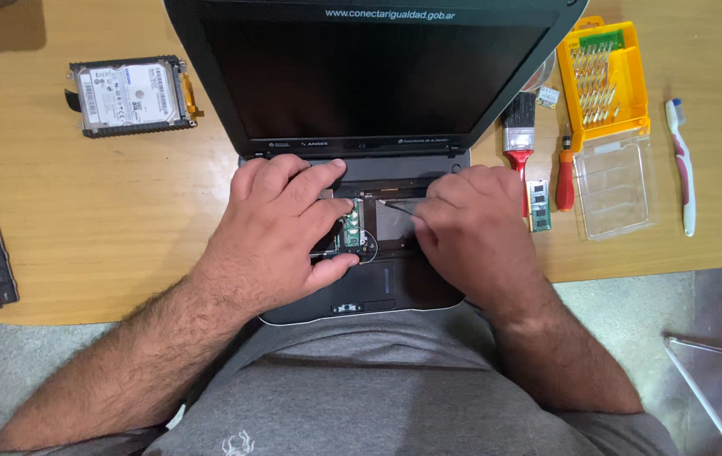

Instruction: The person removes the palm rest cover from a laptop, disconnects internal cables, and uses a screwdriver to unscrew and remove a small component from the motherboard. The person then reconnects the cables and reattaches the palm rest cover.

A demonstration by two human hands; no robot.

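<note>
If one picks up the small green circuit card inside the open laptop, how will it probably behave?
The green circuit card is thin and flat, so probably very light and stiff. Its bare components suggest it is fragile, better held by the edges. The left hand steadies it while the right hand brings a thin tool, so it may be fastened.

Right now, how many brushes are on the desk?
2: a red-handled paintbrush beside the laptop's right edge, and a toothbrush far right, past the yellow bit case. Others may be hidden.
</note>
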